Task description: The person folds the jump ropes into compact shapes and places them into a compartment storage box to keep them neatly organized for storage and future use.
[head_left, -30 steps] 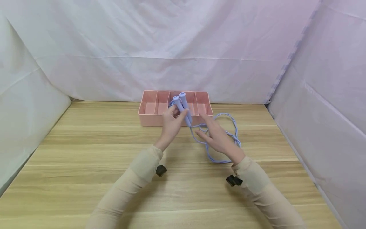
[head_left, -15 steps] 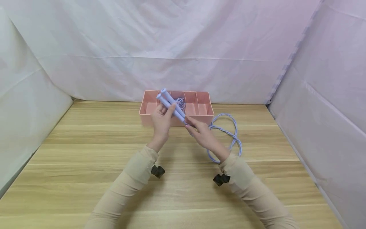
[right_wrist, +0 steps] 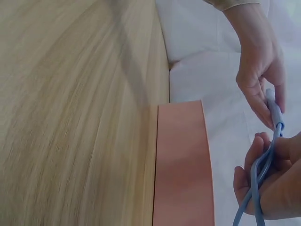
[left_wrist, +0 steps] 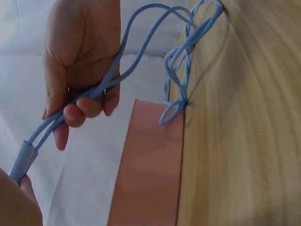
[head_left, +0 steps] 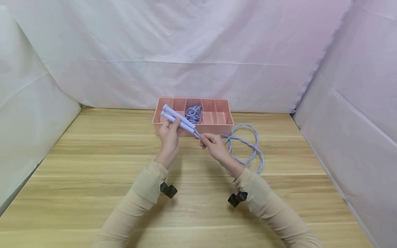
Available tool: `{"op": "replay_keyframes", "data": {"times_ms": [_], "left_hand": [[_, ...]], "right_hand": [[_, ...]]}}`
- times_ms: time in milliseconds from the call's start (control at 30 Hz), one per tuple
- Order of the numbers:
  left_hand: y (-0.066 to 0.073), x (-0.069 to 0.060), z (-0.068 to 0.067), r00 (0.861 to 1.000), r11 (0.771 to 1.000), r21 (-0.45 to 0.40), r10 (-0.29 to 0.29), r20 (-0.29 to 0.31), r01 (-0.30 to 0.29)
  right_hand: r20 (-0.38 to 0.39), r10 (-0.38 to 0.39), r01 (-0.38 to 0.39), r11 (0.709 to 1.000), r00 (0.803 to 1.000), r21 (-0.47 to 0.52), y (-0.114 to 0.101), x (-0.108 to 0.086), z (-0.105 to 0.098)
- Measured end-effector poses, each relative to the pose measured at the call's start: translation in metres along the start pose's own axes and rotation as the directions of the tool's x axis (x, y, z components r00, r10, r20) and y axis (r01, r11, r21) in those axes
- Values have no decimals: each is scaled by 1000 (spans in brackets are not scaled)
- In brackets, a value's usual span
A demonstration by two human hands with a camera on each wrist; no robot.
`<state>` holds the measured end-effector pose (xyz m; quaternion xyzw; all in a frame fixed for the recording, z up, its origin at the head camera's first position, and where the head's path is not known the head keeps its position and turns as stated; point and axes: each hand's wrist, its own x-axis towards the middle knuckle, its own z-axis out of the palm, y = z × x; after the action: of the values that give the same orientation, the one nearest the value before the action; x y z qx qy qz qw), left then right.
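A light-blue jump rope has two slim handles point(head_left: 180, 119) lying side by side, raised in front of the pink box. My left hand point(head_left: 169, 139) grips both handles between thumb and fingers. Just past their lower ends, my right hand point(head_left: 215, 147) pinches the two cords. The left wrist view shows the doubled cord point(left_wrist: 109, 77) passing through the curled fingers of the right hand point(left_wrist: 84, 42). Beyond it, the rest of the cord point(head_left: 245, 139) lies in twisted loops on the table, right of the box.
A pink divided box point(head_left: 214, 129) stands at the back of the wooden table point(head_left: 108, 165). Its middle compartment holds a tangled bundle of blue cord point(head_left: 193, 114). White cloth walls point(head_left: 198, 79) surround the table at the back and sides.
Both hands have moved left, and the handles have tilted flatter. The right hand, open and apart from the handles a second ago, has closed on the cord beside them.
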<state>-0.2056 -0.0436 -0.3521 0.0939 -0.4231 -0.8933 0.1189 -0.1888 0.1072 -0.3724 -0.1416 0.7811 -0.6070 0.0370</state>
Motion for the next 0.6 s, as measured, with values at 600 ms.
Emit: {"op": "replay_keyframes", "data": {"times_ms": [600], "left_hand": [[-5,12,-52,836,840,-79,-517,184,537]], "right_hand": [[124,10,20,971,992,-238,15,-3,-26]]}}
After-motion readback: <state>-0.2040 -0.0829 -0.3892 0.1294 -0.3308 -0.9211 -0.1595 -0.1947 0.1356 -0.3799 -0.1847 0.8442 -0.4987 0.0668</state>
